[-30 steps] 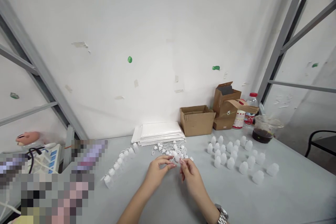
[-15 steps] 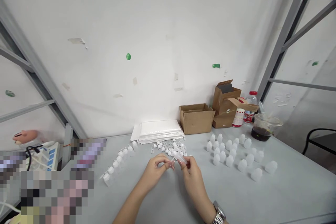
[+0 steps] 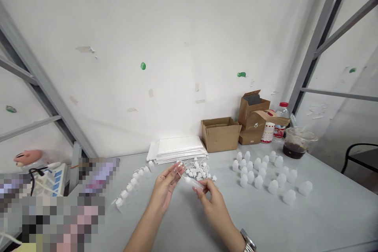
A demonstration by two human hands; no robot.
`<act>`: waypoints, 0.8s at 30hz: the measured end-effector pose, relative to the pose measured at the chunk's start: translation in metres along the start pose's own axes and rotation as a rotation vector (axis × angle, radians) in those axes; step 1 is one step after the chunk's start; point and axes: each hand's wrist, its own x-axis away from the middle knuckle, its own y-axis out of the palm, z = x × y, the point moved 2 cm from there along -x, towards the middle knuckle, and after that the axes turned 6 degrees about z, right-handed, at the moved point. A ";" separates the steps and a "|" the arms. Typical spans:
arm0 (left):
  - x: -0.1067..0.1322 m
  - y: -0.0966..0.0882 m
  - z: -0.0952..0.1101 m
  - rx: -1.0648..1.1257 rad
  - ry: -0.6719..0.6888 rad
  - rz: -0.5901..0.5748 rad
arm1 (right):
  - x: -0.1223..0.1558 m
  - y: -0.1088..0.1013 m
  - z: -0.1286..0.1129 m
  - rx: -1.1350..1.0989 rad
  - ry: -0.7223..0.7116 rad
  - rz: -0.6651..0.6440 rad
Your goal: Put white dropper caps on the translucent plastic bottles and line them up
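Grip state: my right hand [image 3: 211, 204] is closed to a pinch, with thumb and fingertips on the near end of a translucent plastic bottle [image 3: 191, 183]. The bottle lies almost level and points toward my left hand [image 3: 163, 187]. My left hand is well open, its fingers [image 3: 177, 168] extended and spread, just beside the bottle's far end. I cannot tell whether those fingers have hold of a thin cord or of nothing.

Location, with the pile of white plastic caps on cords [image 3: 198, 172] as reference: the bottle is held just in front of the pile, above the table [image 3: 325, 216]. A line of matching bottles [image 3: 129, 187] lies to the left of the pile, and a group of upright bottles [image 3: 258, 182] stands to its right. A stack of white sheets [image 3: 177, 149] lies directly behind the pile, and a cardboard box [image 3: 220, 136] sits behind it and to the right.

Handling notes: the bottle wall looks thin, so apply light, even pressure and avoid squeezing it. Pinch near the end to leave the rest of the bottle exposed. Hold it clear of the pile, as loose cords could snag on the fingers or the bottle.
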 end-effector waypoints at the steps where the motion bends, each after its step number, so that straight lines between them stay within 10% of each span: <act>1: 0.000 0.000 0.000 0.037 -0.024 0.007 | 0.001 0.000 -0.001 0.015 -0.011 -0.011; 24: 0.006 0.006 -0.005 -0.079 -0.012 -0.057 | 0.001 -0.001 -0.001 0.063 -0.016 0.010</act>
